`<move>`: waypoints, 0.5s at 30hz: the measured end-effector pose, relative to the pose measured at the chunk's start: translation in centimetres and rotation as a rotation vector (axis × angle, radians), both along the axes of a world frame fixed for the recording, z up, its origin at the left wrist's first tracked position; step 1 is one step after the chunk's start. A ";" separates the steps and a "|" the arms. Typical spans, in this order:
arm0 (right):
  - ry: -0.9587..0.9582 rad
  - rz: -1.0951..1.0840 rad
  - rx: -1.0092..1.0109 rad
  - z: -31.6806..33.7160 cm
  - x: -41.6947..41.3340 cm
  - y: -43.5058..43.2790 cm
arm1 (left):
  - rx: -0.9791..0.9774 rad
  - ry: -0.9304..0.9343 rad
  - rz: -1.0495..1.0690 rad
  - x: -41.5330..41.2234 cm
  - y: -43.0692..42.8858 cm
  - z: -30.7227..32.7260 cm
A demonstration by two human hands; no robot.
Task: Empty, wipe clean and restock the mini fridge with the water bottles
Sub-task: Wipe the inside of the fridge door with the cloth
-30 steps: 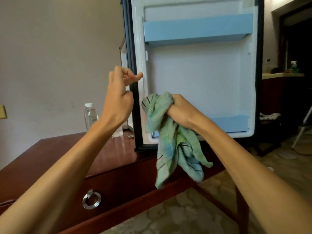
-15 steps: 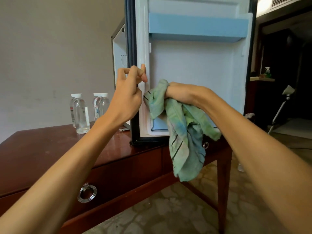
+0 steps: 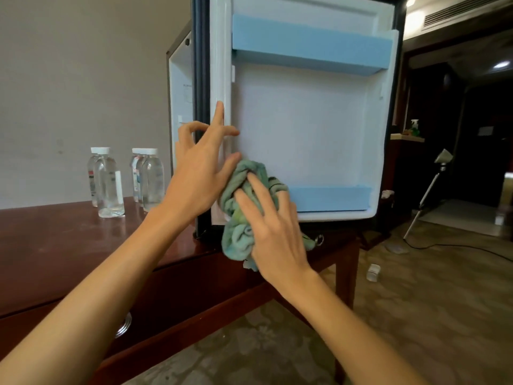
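The mini fridge point(image 3: 180, 87) stands on a dark wooden table point(image 3: 55, 240) with its door point(image 3: 305, 129) swung open, the white inner side facing me. The door's two blue shelves point(image 3: 311, 48) hold nothing. My right hand point(image 3: 272, 232) lies over a bunched green cloth point(image 3: 238, 234) with fingers spread and nearly straight, pressing it at the door's lower left corner. My left hand point(image 3: 200, 176) is spread open at the door's left edge, its thumb touching the cloth. Several water bottles point(image 3: 107, 184) stand on the table left of the fridge.
A drawer with a metal ring handle point(image 3: 123, 326) sits under the tabletop. On the patterned floor to the right are a small white object point(image 3: 372, 272), a stand on thin legs point(image 3: 427, 190) and a cable. A dark doorway lies beyond.
My right hand has gone from gripping the hanging cloth to lying flat over it, lower on the door. My left hand has uncurled, its fingers spread. The view has shifted left.
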State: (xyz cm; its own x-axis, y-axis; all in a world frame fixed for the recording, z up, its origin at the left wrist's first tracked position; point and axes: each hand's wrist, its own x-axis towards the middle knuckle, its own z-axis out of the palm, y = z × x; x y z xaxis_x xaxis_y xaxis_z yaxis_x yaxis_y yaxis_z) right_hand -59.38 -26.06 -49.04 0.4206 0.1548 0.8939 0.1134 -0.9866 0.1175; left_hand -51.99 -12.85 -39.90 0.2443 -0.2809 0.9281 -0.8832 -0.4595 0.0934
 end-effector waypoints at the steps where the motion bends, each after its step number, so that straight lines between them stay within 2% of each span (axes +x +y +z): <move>1: -0.014 -0.034 -0.020 0.0 0.0 -0.1 | -0.013 -0.023 0.033 0.2 -0.2 -0.2; 5: -0.041 -0.147 0.035 0.2 -1.0 -3.3 | -0.111 -0.070 0.148 1.0 -1.1 -0.9; 11: -0.133 -0.401 0.326 -0.9 -4.2 -15.3 | -0.134 -0.032 0.121 1.0 -2.2 -1.3; 15: -0.204 -0.400 0.445 -1.2 -3.1 -13.9 | -0.145 -0.025 0.082 0.4 -2.4 -1.3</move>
State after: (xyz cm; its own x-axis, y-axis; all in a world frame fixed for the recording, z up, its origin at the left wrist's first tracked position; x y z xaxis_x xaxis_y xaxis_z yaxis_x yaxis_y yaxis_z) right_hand -62.50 -39.94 -50.20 0.1833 -0.3840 0.9050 -0.2558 -0.9075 -0.3332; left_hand -51.57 -15.21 -41.18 0.2370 -0.1236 0.9636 -0.8460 -0.5138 0.1422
